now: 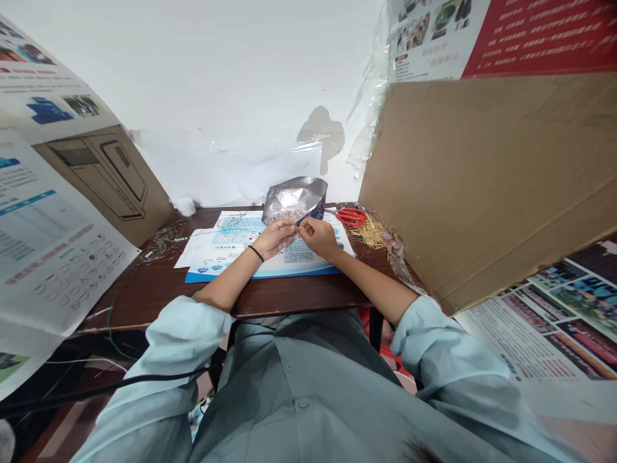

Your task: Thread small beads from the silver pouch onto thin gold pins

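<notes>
My left hand [276, 238] and my right hand [318, 236] meet over the printed sheets, fingertips pinched close together. Whatever lies between the fingers is too small to make out. Right behind them a silver foil bag [294, 196] gapes open toward me, with tiny coloured bits like beads inside. A few more such bits are scattered on the printed sheet [222, 260] near my hands. A thin thread [216, 233] runs over the paper to the left of my left hand.
Red-handled scissors [351, 217] lie right of the bag, beside a heap of straw-like sticks [370, 231]. Tangled clear thread [164, 244] covers the table's left side. A cardboard panel [482, 173] stands on the right, another [101, 173] on the left. A white wall [231, 83] closes the back.
</notes>
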Demonstrator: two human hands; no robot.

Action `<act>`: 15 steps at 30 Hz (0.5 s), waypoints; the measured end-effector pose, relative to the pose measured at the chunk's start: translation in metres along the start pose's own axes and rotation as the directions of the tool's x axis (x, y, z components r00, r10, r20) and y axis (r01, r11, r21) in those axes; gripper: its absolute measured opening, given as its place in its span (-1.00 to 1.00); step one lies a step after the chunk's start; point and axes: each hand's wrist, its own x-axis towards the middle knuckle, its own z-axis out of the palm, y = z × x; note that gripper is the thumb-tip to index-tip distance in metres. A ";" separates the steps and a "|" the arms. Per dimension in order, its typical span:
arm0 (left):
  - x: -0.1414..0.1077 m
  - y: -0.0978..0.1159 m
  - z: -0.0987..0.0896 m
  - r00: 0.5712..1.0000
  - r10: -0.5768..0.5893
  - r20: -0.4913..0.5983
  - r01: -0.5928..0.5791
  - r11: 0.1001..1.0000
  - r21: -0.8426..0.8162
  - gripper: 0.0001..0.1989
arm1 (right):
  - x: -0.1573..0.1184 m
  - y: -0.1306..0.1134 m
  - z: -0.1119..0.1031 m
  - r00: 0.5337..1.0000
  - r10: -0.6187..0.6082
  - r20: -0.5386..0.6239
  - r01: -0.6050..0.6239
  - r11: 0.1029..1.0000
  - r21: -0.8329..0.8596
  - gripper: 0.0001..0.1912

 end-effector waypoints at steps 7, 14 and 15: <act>0.003 -0.003 -0.001 0.999 0.019 0.041 -0.019 1.000 -0.008 -0.68 | 0.000 -0.001 0.000 1.000 -0.002 0.001 0.002 1.000 0.005 -0.85; 0.001 -0.001 0.000 1.000 0.007 0.004 -0.007 1.000 0.005 -0.70 | 0.000 -0.004 -0.003 1.000 0.020 0.014 -0.019 1.000 -0.018 -0.83; 0.001 -0.001 0.000 1.000 0.007 0.003 -0.007 1.000 0.002 -0.71 | 0.000 -0.005 -0.003 1.000 0.024 0.016 -0.024 0.999 -0.026 -0.83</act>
